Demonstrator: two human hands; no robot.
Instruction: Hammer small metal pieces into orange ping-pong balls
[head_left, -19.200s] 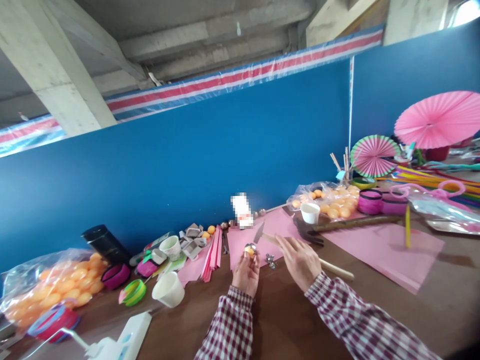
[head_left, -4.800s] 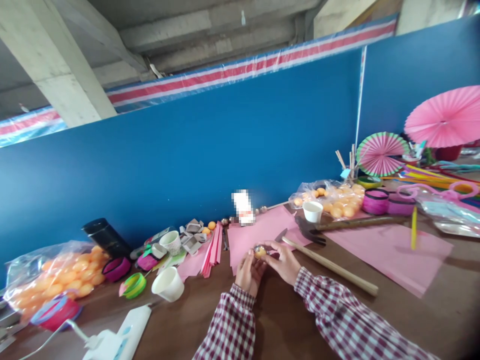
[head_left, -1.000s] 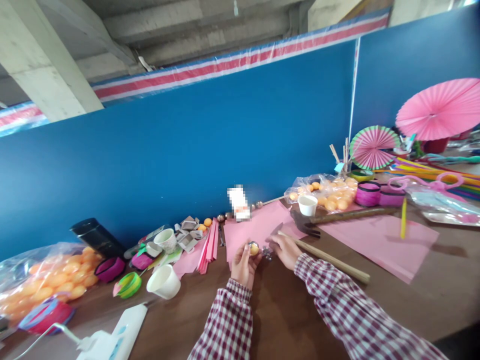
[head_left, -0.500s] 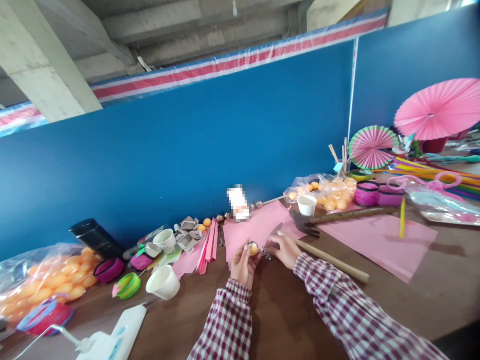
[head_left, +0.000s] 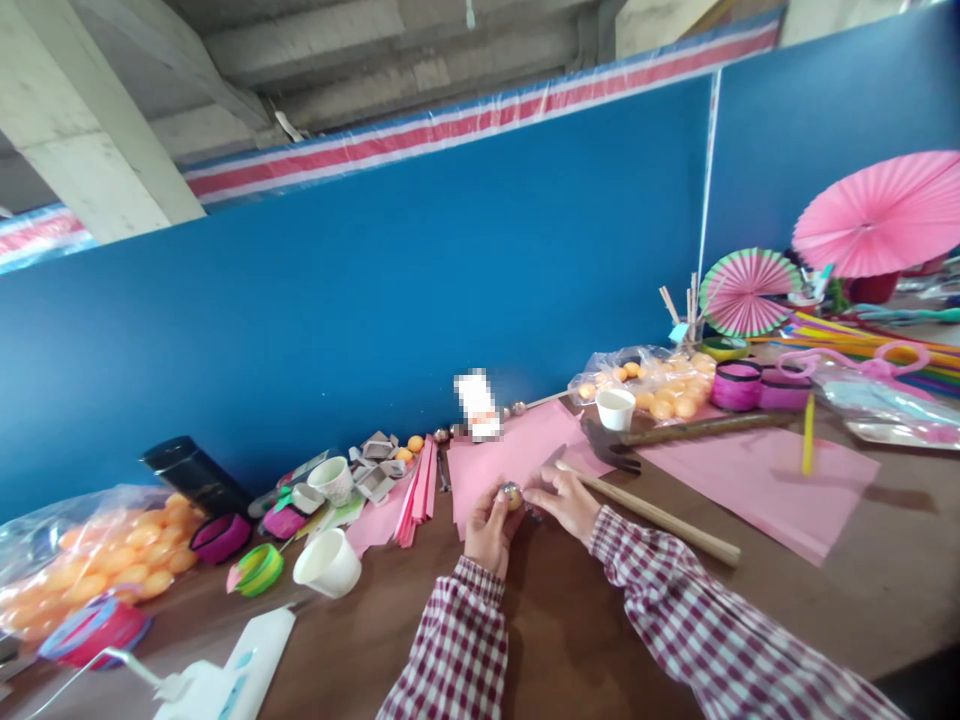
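Observation:
Between the fingertips of my left hand (head_left: 487, 530) is a small ball (head_left: 511, 495), yellow-orange in the middle with a shiny silvery covering around it. My right hand (head_left: 571, 505) comes in from the right, fingers bent together and their tips at the ball's right side. A bit of silvery, crinkled material shows just under the right fingertips; what exactly they pinch is hidden. Both hands are above the brown table, at the near edge of a pink paper sheet (head_left: 487, 465). A wooden stick (head_left: 660, 518) lies beside my right wrist.
A hammer (head_left: 705, 430) rests behind the stick, near a white paper cup (head_left: 616, 410) and a bag of orange balls (head_left: 675, 385). On the left are another white cup (head_left: 328, 565), a power strip (head_left: 247, 660) and a second ball bag (head_left: 112, 560). A blue partition (head_left: 375, 290) stands behind.
My right fingers have moved left onto the side of the ball. The silvery material that hung between the hands is now mostly hidden. My left hand has barely shifted.

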